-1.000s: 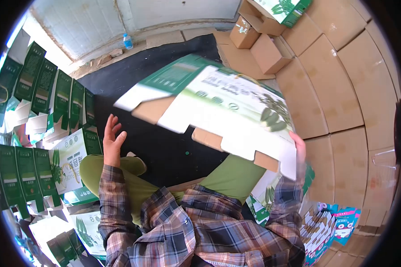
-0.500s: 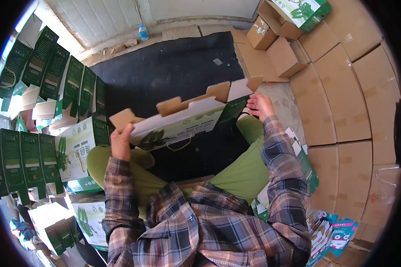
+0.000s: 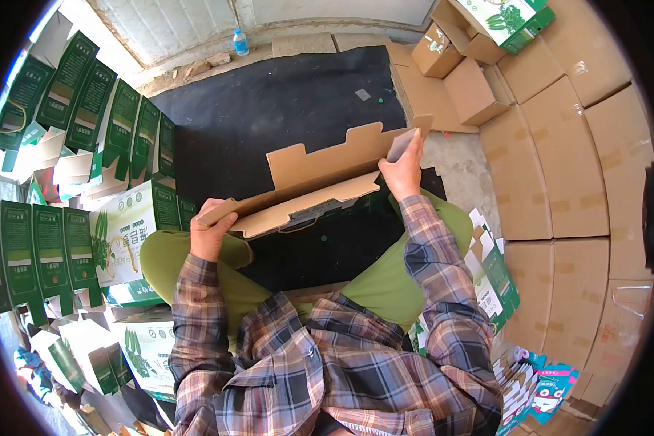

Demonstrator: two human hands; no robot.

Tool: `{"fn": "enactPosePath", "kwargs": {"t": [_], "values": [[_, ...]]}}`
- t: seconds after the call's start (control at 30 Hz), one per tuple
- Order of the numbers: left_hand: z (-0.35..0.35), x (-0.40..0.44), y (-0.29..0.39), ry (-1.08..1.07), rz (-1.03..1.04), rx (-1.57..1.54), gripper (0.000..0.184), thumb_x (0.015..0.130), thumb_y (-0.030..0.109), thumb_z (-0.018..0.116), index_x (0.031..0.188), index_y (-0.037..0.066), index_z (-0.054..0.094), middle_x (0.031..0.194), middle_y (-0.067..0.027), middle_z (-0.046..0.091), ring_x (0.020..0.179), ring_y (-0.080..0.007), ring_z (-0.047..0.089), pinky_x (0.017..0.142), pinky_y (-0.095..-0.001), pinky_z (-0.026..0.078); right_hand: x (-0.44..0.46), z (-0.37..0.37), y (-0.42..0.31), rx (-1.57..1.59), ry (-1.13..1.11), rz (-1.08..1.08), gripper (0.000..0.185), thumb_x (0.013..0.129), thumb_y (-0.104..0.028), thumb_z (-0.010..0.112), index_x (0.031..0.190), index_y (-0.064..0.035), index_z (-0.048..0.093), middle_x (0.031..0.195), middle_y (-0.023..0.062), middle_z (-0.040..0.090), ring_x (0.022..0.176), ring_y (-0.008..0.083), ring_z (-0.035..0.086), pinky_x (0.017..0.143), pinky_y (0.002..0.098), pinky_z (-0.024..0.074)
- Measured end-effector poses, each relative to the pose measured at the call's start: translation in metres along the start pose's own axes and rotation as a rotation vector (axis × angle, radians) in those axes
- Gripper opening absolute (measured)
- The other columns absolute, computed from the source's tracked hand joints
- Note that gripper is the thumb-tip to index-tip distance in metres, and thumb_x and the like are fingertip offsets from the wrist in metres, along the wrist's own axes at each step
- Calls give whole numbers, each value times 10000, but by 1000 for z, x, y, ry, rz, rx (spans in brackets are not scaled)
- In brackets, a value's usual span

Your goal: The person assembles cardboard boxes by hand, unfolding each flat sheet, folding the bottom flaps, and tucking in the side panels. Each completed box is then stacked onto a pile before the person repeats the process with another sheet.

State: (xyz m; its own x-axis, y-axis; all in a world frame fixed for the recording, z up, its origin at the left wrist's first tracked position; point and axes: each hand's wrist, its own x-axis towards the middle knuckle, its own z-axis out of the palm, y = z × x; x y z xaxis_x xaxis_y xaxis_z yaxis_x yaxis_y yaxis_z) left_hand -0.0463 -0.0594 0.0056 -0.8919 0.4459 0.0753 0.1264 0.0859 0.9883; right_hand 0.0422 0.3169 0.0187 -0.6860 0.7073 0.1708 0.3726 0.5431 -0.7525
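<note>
A cardboard gift box (image 3: 325, 161) is held up over my lap, its brown inner flaps facing me and its printed outside mostly hidden. My left hand (image 3: 212, 231) pinches its left end, thumb over the flap. At the opposite end my right hand (image 3: 404, 171) grips the corner, thumb pointing up along a small end flap. The box's long upper flaps stand apart, so the inside shows between them. Part of a cord handle shows below its near edge.
Green-and-white printed boxes (image 3: 127, 232) are stacked in rows on my left. Brown cartons (image 3: 516, 174) form a wall on my right. Black matting (image 3: 269, 109) covers the floor ahead, with a water bottle (image 3: 240, 42) beyond it. Colourful packages (image 3: 552, 389) lie low right.
The box has been tipped, so its brown inside now faces me instead of the printed panel. My right hand has moved left and closed on its right end.
</note>
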Motion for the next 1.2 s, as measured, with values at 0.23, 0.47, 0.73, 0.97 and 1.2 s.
{"fn": "enactPosePath", "kwargs": {"t": [0.23,0.47,0.73,0.97,1.2], "values": [[9,1,14,443,-21,-279,170,861,77,637,1009,-7,638,983,-48,643,879,-116,589,801,-259,469,-3,-21,5,444,-17,-111,786,668,61,453,1421,-34,246,1292,99,434,1171,212,452,960,280,381],[-2,10,-1,670,-61,-421,287,914,163,584,1123,-32,561,1099,-88,595,987,-149,558,851,-291,450,-18,-36,12,916,-253,171,794,660,128,413,1425,-44,291,1287,50,466,1025,116,506,805,211,429],[-10,25,35,765,206,887,773,744,25,684,1407,92,291,1269,-161,435,1149,-288,461,957,-388,386,-31,-38,22,966,-326,330,796,677,153,392,1432,-75,286,1352,54,430,1101,114,492,798,212,433],[30,42,60,314,445,1126,660,740,2,634,1347,139,414,1372,-92,395,1300,-292,335,1065,-478,249,-44,-42,36,1013,-335,347,775,697,145,416,1429,-77,290,1369,44,422,1163,129,473,831,228,432],[25,35,42,-123,415,733,96,710,24,686,794,69,677,830,-60,591,881,-244,573,785,-390,476,-49,-53,40,1055,-358,380,701,757,93,487,1418,-60,310,1395,71,405,1210,177,452,960,324,408]]}}
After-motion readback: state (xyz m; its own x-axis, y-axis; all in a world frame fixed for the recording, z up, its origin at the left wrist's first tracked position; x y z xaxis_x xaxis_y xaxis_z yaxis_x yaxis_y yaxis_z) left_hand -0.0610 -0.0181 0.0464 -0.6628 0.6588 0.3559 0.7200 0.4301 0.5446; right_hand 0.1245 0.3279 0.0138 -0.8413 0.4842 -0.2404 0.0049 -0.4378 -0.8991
